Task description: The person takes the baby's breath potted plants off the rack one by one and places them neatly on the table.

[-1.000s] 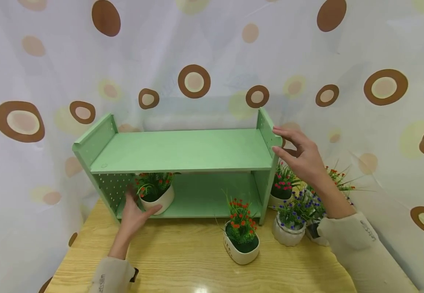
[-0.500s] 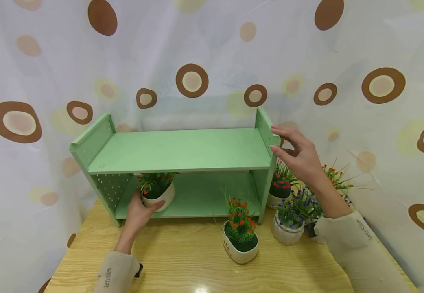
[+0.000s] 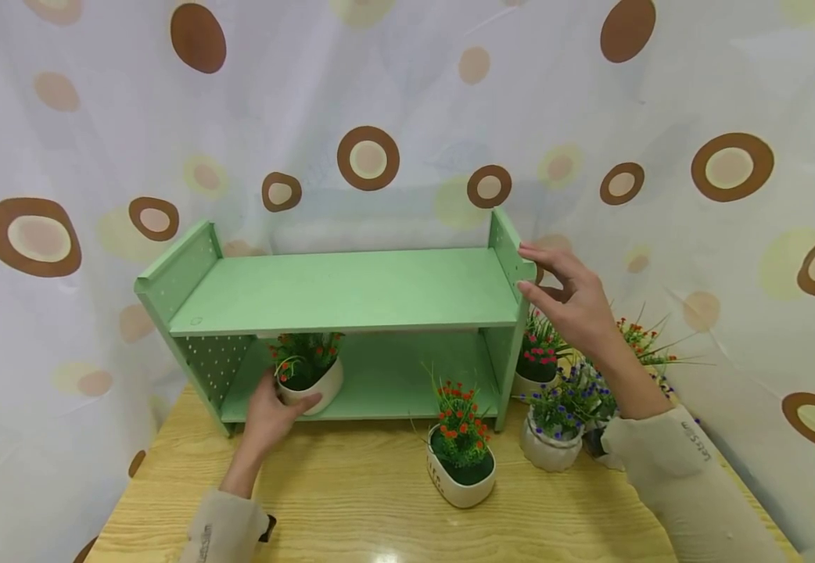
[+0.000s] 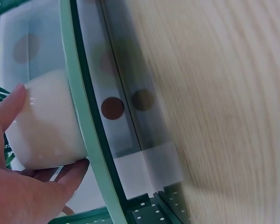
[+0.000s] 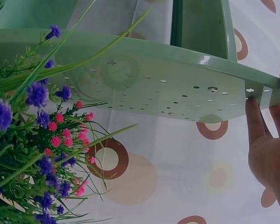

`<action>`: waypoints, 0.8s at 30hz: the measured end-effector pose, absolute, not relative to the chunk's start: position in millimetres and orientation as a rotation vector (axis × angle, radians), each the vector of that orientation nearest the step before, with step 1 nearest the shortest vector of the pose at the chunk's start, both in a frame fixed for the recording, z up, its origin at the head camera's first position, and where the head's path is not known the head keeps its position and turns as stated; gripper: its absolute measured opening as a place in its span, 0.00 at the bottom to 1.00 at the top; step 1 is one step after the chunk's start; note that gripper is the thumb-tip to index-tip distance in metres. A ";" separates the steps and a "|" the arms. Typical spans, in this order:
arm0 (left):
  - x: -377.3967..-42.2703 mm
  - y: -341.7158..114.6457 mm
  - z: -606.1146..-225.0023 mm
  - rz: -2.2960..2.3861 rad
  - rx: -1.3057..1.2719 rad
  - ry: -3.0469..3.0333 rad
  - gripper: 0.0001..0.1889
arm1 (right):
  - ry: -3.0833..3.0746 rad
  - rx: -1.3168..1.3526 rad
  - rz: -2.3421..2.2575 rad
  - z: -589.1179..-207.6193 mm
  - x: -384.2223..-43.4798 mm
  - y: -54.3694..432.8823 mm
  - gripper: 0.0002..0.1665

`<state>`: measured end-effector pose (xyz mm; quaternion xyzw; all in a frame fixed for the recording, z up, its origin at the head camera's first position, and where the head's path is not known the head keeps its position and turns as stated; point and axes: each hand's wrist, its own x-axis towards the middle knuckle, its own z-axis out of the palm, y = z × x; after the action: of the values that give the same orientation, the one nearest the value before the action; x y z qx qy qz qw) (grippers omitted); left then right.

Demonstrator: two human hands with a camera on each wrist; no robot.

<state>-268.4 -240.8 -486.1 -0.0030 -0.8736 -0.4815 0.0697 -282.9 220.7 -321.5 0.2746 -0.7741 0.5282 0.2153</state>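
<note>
My left hand [image 3: 269, 414] grips a white flower pot [image 3: 326, 387] with red flowers [image 3: 302, 352], from its left side. The thumb lies across the front of the pot, which is at the left part of the green shelf's [image 3: 351, 289] lower board. In the left wrist view the pot's smooth wall [image 4: 46, 126] sits between thumb and fingers. My right hand [image 3: 572, 301] holds the upper front corner of the shelf's right side panel. In the right wrist view the hand [image 5: 273, 149] has its fingertips against the perforated panel [image 5: 149, 88].
An oval white pot of orange-red flowers [image 3: 462, 469] stands on the wooden table [image 3: 351, 516] before the shelf. Right of the shelf, several more pots crowd together, including blue flowers [image 3: 555, 414] and pink ones [image 3: 540, 348]. A patterned curtain [image 3: 407, 94] hangs behind.
My left hand has closed in around the pot's left side and moved right with it slightly along the lower board. My right hand keeps its place on the side panel.
</note>
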 end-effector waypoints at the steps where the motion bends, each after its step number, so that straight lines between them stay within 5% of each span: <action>1: -266.1 -239.5 -485.9 -1.446 -0.017 -2.631 0.51 | -2.142 0.765 1.469 -321.8 -283.1 220.4 0.27; 24: -211.2 -218.4 -480.8 -1.407 -0.125 -2.656 0.53 | -2.128 0.757 1.484 -322.3 -281.7 218.6 0.27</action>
<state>-211.2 -218.4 -480.8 -0.0416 -0.8809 -0.4667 0.0668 -281.7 218.6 -322.3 0.2735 -0.7685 0.5358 0.2180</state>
